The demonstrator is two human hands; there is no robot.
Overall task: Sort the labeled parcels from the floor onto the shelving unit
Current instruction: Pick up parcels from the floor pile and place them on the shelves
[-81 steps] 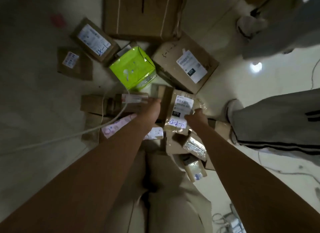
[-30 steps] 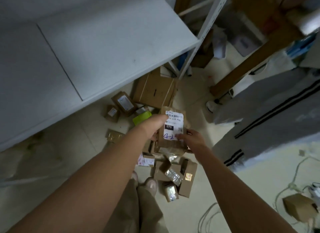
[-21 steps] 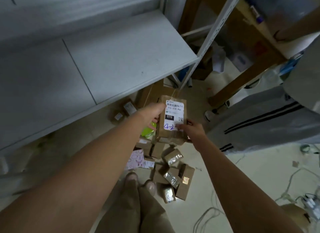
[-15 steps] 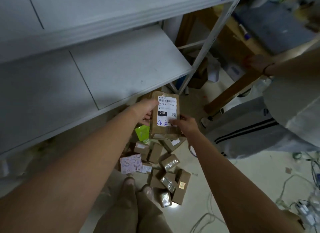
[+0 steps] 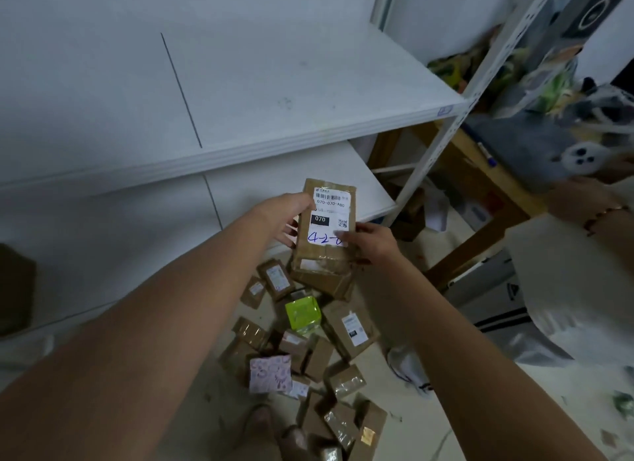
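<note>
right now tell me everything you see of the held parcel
The parcel is a brown cardboard box, held upright, glossy tape across its lower end. Its white label faces the camera: barcode, 070-070-A80, black 070 patch, QR code, blue handwritten 4-2- with the end covered. The left hand grips its left edge, the right hand its lower right.

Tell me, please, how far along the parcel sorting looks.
Early. Done: no parcel shows on the upper shelf. In hand: left hand and right hand hold one labeled parcel marked 4-2 in front of it. Left: a pile of parcels on the floor.
</note>
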